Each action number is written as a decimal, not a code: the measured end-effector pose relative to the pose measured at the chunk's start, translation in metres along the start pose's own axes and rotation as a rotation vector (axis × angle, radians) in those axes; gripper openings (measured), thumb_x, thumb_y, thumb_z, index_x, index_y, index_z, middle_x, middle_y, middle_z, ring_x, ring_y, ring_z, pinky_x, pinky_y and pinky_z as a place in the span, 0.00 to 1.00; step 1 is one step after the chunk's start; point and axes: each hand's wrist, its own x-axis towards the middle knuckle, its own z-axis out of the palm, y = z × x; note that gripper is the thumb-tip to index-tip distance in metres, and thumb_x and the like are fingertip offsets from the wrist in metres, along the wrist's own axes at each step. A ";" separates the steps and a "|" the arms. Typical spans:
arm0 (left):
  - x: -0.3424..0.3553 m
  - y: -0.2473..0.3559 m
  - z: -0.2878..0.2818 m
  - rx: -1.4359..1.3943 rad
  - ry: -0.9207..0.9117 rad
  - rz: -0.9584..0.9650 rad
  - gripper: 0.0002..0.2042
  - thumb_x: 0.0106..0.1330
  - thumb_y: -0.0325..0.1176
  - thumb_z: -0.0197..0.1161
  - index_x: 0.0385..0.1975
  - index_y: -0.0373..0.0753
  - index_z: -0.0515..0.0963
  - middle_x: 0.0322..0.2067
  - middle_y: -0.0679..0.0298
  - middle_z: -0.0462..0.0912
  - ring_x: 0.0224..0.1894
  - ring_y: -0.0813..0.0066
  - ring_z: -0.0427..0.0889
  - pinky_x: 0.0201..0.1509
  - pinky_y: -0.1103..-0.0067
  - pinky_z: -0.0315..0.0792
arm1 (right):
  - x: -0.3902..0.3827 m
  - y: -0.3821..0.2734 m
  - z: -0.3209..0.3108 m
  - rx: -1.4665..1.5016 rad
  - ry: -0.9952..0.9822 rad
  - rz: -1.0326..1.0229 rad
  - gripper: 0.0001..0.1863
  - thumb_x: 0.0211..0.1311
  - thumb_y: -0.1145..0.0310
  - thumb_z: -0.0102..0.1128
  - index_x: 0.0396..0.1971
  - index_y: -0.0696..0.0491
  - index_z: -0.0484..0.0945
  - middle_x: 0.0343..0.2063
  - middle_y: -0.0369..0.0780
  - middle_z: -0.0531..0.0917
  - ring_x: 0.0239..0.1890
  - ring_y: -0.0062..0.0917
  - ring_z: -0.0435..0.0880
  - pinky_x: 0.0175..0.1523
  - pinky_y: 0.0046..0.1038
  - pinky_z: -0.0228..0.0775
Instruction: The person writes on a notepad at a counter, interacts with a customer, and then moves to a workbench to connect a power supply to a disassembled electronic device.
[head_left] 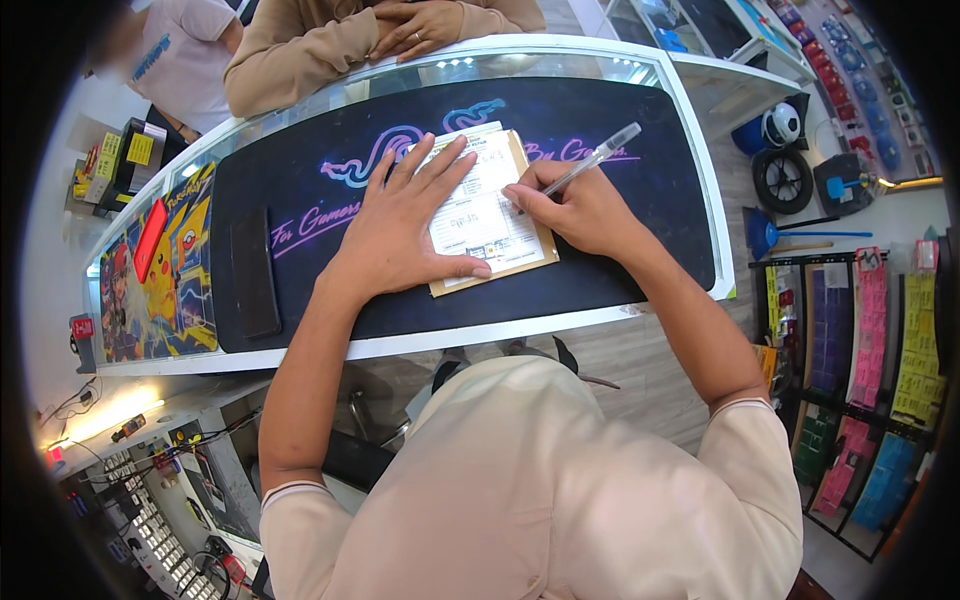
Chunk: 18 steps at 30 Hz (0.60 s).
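A receipt pad (485, 225) with a white printed top sheet and brown backing lies on a dark, patterned desk mat (630, 230). My left hand (405, 230) rests flat with fingers spread over the pad's left part, thumb along its lower portion. My right hand (570, 205) grips a clear pen (605, 150) at the right of the pad, its fingers low on the barrel over the sheet. The pen's tip is hidden by my fingers. A long dark flat object (258, 280) lies left of my left hand.
A glass-topped counter (660, 80) holds the mat, a colourful cartoon mat (170, 290) and a red object (150, 235). Two people (380, 50) are across it, one with folded hands. Product racks (865, 380) line the right; a cluttered lower desk (150, 480) is at lower left.
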 end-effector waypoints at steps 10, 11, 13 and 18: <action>-0.003 -0.003 -0.008 -0.075 -0.027 0.046 0.62 0.45 0.70 0.79 0.81 0.47 0.62 0.83 0.59 0.56 0.85 0.50 0.49 0.87 0.51 0.40 | 0.003 0.003 -0.010 0.278 0.090 0.126 0.24 0.74 0.49 0.65 0.29 0.57 0.87 0.19 0.38 0.81 0.23 0.19 0.76 0.32 0.28 0.68; -0.003 -0.005 -0.011 -0.099 -0.024 0.063 0.61 0.45 0.69 0.80 0.81 0.47 0.62 0.83 0.58 0.56 0.85 0.50 0.49 0.87 0.51 0.40 | 0.001 0.003 -0.017 0.306 0.151 0.159 0.26 0.75 0.47 0.65 0.28 0.57 0.86 0.18 0.37 0.80 0.23 0.19 0.76 0.32 0.28 0.68; -0.004 -0.006 -0.013 -0.120 -0.043 0.049 0.60 0.48 0.66 0.81 0.81 0.46 0.61 0.82 0.57 0.58 0.85 0.50 0.50 0.86 0.52 0.41 | -0.004 0.002 -0.034 0.087 0.256 0.305 0.32 0.75 0.40 0.61 0.25 0.57 0.86 0.16 0.39 0.80 0.22 0.24 0.78 0.33 0.29 0.70; 0.002 -0.014 -0.009 -0.146 0.123 0.070 0.41 0.59 0.57 0.78 0.70 0.43 0.74 0.72 0.55 0.75 0.78 0.49 0.66 0.83 0.53 0.49 | -0.036 -0.019 -0.055 -0.647 0.158 0.434 0.32 0.75 0.40 0.63 0.32 0.60 0.88 0.21 0.43 0.85 0.26 0.26 0.83 0.37 0.31 0.75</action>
